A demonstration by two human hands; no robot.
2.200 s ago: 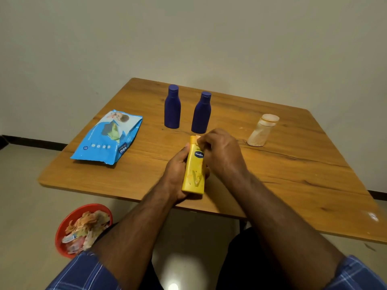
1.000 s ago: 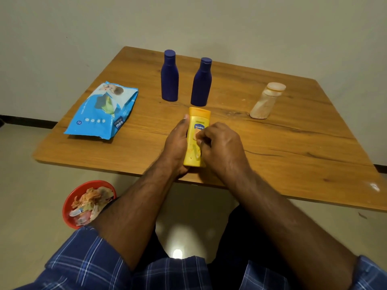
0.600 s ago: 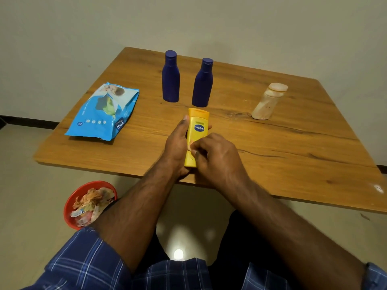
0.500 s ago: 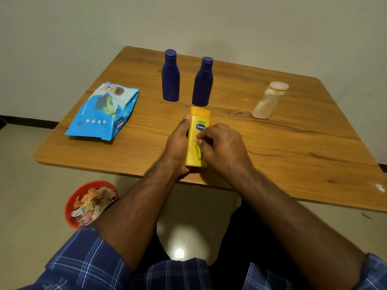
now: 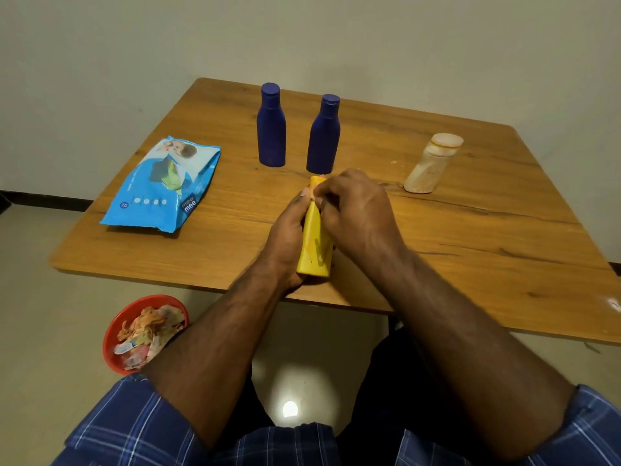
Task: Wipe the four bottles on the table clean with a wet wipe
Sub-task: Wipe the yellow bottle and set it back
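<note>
A yellow lotion bottle (image 5: 314, 250) stands near the front edge of the wooden table (image 5: 487, 247). My left hand (image 5: 287, 230) grips its left side. My right hand (image 5: 356, 213) is curled over its cap end and hides the label. No wipe shows between the fingers. Behind them stand two dark blue bottles, one (image 5: 271, 129) on the left and one (image 5: 323, 136) on the right. A beige, stained bottle (image 5: 431, 163) stands apart at the right.
A blue pack of wet wipes (image 5: 164, 186) lies on the table's left side. On the floor at the lower left sits a red bin (image 5: 144, 331) holding crumpled wipes and scraps. My legs are under the table's front edge.
My right hand has slid from the middle of the yellow bottle up to its cap end, covering the label. My left hand keeps its grip on the bottle.
</note>
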